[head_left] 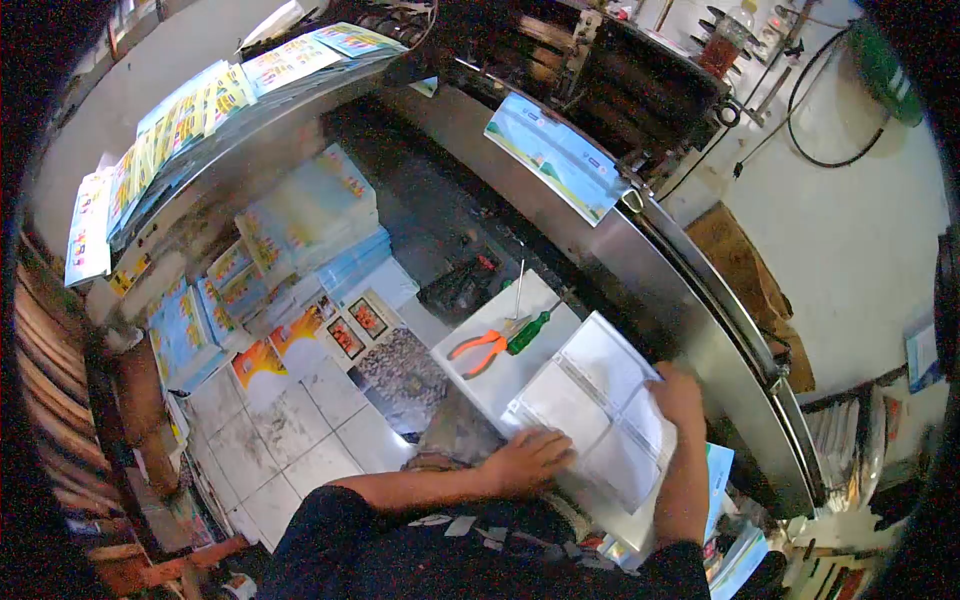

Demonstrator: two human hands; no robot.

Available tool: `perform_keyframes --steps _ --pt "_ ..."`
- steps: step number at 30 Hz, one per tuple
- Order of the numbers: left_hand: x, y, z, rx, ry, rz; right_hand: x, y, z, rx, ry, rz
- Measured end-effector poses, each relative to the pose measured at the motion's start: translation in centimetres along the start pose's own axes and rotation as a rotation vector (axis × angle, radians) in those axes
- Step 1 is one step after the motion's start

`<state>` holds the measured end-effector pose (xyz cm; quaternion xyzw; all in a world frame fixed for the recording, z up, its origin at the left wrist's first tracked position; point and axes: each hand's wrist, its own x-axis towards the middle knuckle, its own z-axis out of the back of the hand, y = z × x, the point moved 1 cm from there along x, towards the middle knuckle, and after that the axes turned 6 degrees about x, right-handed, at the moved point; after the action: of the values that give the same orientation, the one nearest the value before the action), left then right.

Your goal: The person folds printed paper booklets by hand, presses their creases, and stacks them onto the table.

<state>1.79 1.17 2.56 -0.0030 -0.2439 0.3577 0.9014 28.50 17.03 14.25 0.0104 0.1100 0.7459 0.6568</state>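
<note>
A stack of white printed sheets, divided into several panels, lies on a pale board in front of me. My left hand rests at the stack's near left edge, its fingers stretched out and slightly blurred. At the right edge, my right hand curls its fingers around the sheets; some fingertips are hidden. Just beyond the stack are pliers with orange handles and a screwdriver with a green handle. Both tools lie on a white surface.
Bundles of blue printed covers stand on the tiled floor to the left. More covers fan along a ledge. A metal machine edge curves past on the right, with a blue sheet on it.
</note>
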Motion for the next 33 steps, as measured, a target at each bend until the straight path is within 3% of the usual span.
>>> perform_keyframes --steps 2,4,5,6,9,13,15,17,21,23,27,29,30,31,32,33 --pt "0.0 -0.1 0.1 0.001 0.001 0.007 -1.3 -1.0 3.1 0.079 -0.150 -0.005" --pt "0.1 -0.2 0.4 0.002 0.010 0.005 -2.2 -2.9 6.8 0.253 -0.573 -0.067" --pt "0.1 -0.2 0.7 0.020 0.021 0.008 -3.6 -2.3 9.3 0.148 -0.889 0.050" --pt "0.2 -0.2 1.0 0.038 0.031 0.010 -4.8 0.6 12.4 0.075 -1.053 0.119" --pt "0.4 -0.2 1.5 -0.027 0.060 0.025 -4.4 2.2 14.8 -0.007 -1.206 0.184" --pt "-0.3 -0.3 0.3 -0.020 -0.033 0.027 0.8 0.0 10.6 -0.088 -0.955 0.163" --pt "-0.5 -0.3 -0.2 0.047 -0.086 0.043 1.4 -1.0 7.3 -0.114 -0.595 0.074" --pt "-0.3 -0.1 -0.1 0.036 -0.105 0.062 -0.3 -0.2 4.0 -0.017 -0.582 0.101" --pt "0.0 -0.7 1.4 -0.171 -0.172 0.140 -8.3 6.5 -0.2 0.158 -0.057 0.237" --pt "0.0 -0.8 1.3 -0.175 -0.206 0.125 -11.7 9.9 -1.8 -0.094 -0.115 0.368" --pt "0.0 -1.1 1.0 -0.174 -0.317 0.055 -12.8 9.6 -2.8 -0.112 -0.035 0.410" --pt "0.1 -1.3 1.5 -0.145 -0.366 0.032 -11.5 7.7 -0.9 0.303 0.348 0.221" --pt "0.2 -1.3 1.7 -0.109 -0.425 0.013 -10.6 6.5 0.7 0.432 0.432 0.265" --pt "0.3 -1.4 1.6 -0.107 -0.430 0.013 -9.6 6.0 2.0 0.298 0.387 0.283" --pt "0.4 -1.4 1.4 -0.130 -0.278 0.042 -8.6 5.7 3.5 0.154 0.366 0.082" --pt "0.4 -1.4 1.2 -0.152 -0.123 0.073 -7.9 1.7 1.4 0.084 -0.012 0.283"
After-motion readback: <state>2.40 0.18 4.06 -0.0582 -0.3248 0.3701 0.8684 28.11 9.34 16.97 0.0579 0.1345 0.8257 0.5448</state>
